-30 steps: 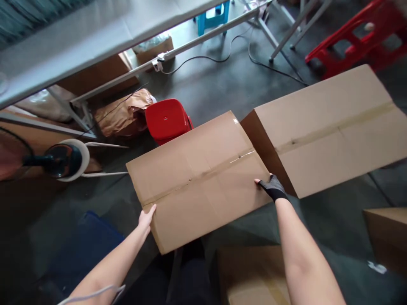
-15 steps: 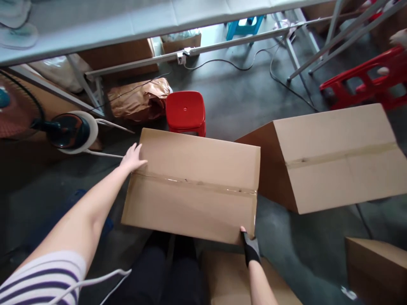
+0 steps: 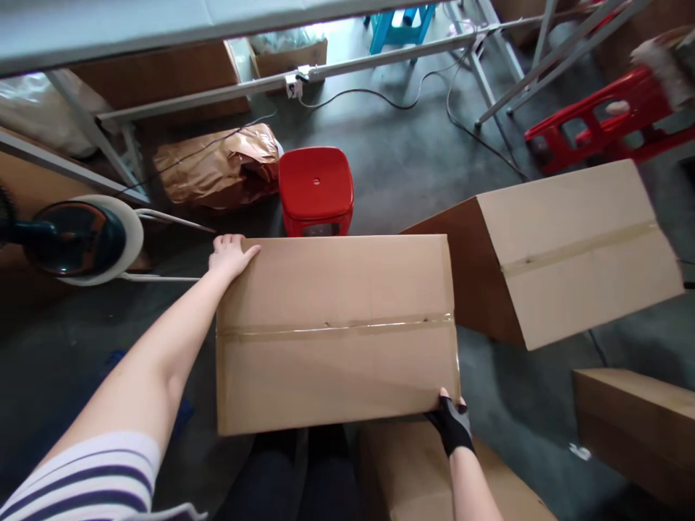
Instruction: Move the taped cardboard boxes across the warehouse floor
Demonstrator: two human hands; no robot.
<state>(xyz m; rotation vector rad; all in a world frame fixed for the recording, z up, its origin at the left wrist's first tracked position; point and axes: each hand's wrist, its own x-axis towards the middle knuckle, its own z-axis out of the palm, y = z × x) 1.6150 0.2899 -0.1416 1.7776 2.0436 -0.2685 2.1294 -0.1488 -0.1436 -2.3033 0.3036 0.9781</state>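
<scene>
A brown cardboard box (image 3: pixel 337 376), with clear tape running along the seam of its upper face, is in front of my legs. My bare left hand (image 3: pixel 232 255) grips its far left corner, thumb on top and fingers over the edge. At the near right corner, my right hand (image 3: pixel 452 421), in a black and grey fingerless glove, is closed on the box, its thumb tip showing on top. The undersides of both grips are hidden. Just right of this box stands another taped cardboard box (image 3: pixel 575 253).
A red stool (image 3: pixel 316 184) stands just beyond the box, beside crumpled brown paper (image 3: pixel 217 166). A fan base (image 3: pixel 81 235) is at left. Another carton (image 3: pixel 413 463) lies near my legs, one more box (image 3: pixel 635 420) at lower right. A table (image 3: pixel 135 29) spans the top; a cable (image 3: pixel 380 101) crosses the floor.
The held box has turned slightly counterclockwise and shifted a little right and nearer. My left hand has moved to its far left corner; my right hand has moved right with the box.
</scene>
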